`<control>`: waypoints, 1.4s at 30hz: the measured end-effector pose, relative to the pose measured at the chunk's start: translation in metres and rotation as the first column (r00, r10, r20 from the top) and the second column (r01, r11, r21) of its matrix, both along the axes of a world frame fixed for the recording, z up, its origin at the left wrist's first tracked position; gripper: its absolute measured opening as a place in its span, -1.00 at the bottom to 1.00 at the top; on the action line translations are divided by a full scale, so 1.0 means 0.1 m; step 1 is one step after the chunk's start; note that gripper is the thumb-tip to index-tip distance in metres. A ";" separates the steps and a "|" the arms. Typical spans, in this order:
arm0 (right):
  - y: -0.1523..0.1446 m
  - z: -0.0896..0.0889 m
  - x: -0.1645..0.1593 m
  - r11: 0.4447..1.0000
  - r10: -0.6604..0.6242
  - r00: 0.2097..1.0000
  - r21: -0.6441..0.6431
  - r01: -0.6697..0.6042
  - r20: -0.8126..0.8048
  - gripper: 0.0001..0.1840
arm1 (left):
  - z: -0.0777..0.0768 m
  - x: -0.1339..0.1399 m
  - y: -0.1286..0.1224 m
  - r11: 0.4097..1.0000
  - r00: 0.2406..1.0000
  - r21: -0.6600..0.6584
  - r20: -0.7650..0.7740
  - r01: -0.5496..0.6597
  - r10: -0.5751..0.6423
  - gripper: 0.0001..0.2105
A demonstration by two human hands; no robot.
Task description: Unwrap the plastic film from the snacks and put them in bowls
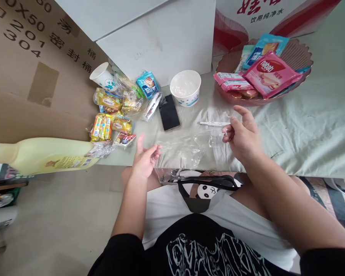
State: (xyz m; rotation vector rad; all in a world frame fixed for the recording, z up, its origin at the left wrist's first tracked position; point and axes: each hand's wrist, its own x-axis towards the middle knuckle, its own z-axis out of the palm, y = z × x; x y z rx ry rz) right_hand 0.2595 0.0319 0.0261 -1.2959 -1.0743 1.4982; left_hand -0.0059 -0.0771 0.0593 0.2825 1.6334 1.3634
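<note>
A thin, clear plastic bag stretches between my two hands above the front of the cloth-covered table, its lower part hanging over the edge. My left hand pinches its left end between the fingertips, with one digit sticking up. At the other end, my right hand has curled fingers closed on the plastic, and its index finger is raised. A slim white pen-like stick points left from beside my right fingertips; I cannot tell whether they touch it. Behind the bag lie a black phone and a white paper bowl.
A pink scalloped basket of wafer packets stands at the back right. Several wrapped snacks and a paper cup sit at the left. A large yellow bottle juts over the table's left edge. Cartons line the back.
</note>
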 end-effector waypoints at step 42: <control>-0.04 -0.04 -0.19 0.845 0.535 0.845 0.026 -0.535 0.012 -0.79 | -0.15 0.40 0.50 0.778 0.769 0.166 0.131 0.606 -0.626 -0.13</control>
